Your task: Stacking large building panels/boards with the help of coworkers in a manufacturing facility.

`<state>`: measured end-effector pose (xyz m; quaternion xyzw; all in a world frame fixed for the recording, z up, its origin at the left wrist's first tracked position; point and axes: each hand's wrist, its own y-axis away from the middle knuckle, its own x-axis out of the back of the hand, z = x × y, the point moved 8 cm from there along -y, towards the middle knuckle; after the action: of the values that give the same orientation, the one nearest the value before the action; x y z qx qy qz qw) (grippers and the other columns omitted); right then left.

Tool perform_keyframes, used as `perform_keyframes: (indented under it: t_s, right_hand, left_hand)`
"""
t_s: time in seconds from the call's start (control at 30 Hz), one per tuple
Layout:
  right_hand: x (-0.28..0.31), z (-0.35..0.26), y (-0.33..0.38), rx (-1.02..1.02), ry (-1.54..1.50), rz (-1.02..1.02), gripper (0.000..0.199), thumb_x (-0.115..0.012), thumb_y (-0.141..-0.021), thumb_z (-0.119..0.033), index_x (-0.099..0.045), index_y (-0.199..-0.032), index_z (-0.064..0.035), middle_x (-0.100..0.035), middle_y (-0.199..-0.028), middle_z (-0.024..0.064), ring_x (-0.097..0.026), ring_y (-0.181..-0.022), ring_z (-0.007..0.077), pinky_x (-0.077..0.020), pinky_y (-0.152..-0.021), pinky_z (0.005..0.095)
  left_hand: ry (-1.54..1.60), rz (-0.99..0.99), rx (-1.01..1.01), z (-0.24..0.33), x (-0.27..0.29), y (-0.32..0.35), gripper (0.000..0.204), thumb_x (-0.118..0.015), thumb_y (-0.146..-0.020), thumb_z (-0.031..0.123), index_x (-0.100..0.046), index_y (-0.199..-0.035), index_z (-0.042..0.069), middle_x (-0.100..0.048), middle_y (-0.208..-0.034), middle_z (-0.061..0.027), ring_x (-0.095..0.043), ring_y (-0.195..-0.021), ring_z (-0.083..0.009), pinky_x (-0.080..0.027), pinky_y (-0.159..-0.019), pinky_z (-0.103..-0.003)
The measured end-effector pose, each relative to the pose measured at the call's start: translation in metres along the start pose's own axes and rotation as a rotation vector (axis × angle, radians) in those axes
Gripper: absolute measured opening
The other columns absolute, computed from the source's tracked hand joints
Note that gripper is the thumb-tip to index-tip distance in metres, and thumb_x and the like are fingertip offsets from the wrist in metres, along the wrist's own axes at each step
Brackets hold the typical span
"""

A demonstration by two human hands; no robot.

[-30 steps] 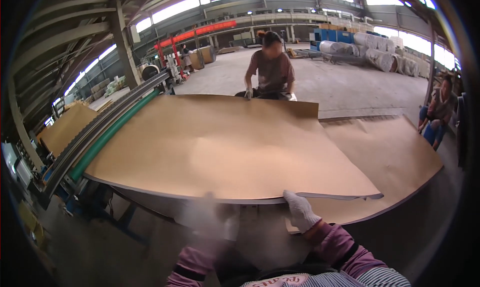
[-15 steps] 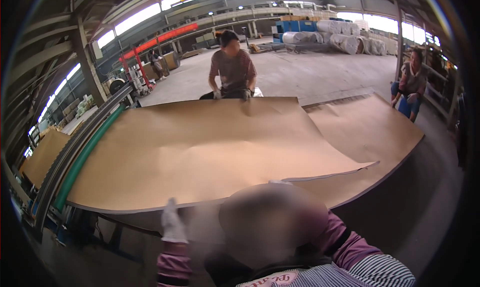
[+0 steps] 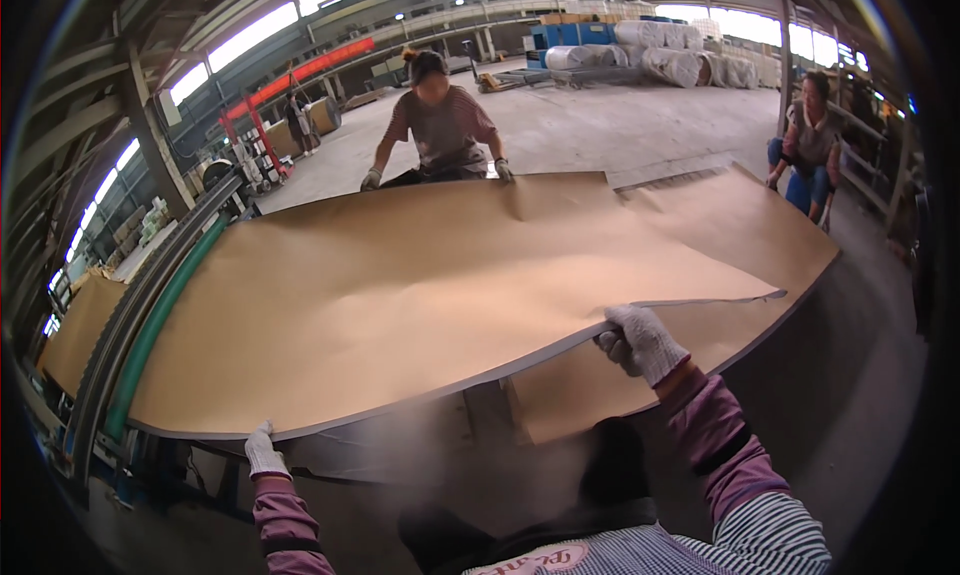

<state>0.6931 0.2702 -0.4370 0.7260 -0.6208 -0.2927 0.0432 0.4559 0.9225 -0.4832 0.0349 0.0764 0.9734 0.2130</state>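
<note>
At the far left, a brown paper sheet (image 3: 80,320) shows behind the machine; its right part is hidden by the black rail (image 3: 122,320). A green roller (image 3: 160,325) runs parallel to the rail on its right side. The rail's lower end merges into dark shadow.

The upper brown sheet (image 3: 400,305) extends rightward from the roller. Its left edge meets the roller; whether it passes beneath cannot be determined. Its right part overlies the lower brown sheet (image 3: 745,225), with the near right corner resting toward the middle of that sheet.

The left hand (image 3: 265,453), gloved in white, is at the upper sheet's near edge, close to the near left corner. Its fingertips meet the edge; the underside is concealed, so whether it pinches the sheet cannot be told. Between the hands, the area below the near edge is blurred.

A co-worker (image 3: 435,130) is positioned at the upper sheet's far edge, both gloved hands at that edge; the lower body is largely hidden.

The right hand (image 3: 645,343), also gloved, is closed around the near edge, right of its middle. Beyond the lower sheet's far right corner, a second person (image 3: 812,155) sits low; seat details are indistinct.
</note>
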Motion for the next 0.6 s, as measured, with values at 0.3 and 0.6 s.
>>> perform_keyframes:
  t_s: [0.3, 0.6]
  right_hand:
    - [0.044, -0.026, 0.008, 0.055, 0.001, 0.079, 0.020, -0.044, -0.092, -0.020, -0.051, -0.082, -0.0038, -0.051, -0.062, 0.0049, -0.040, -0.041, 0.0043, -0.0289, -0.030, 0.0140]
    - [0.096, -0.040, -0.004, 0.054, 0.087, 0.213, 0.022, -0.046, -0.089, -0.024, -0.050, -0.073, -0.0095, -0.046, -0.055, -0.0005, -0.036, -0.037, 0.0025, -0.0240, -0.029, 0.0146]
  left_hand:
    - [-0.021, -0.076, 0.081, -0.004, -0.031, 0.013, 0.037, -0.063, -0.084, 0.025, -0.058, -0.112, 0.000, -0.059, -0.110, -0.0121, -0.058, -0.099, -0.0248, -0.037, -0.095, -0.045]
    - [-0.187, -0.026, 0.143, -0.046, -0.033, -0.021, 0.035, -0.063, -0.083, 0.026, -0.058, -0.110, 0.004, -0.060, -0.105, -0.0105, -0.058, -0.101, -0.0248, -0.032, -0.100, -0.047]
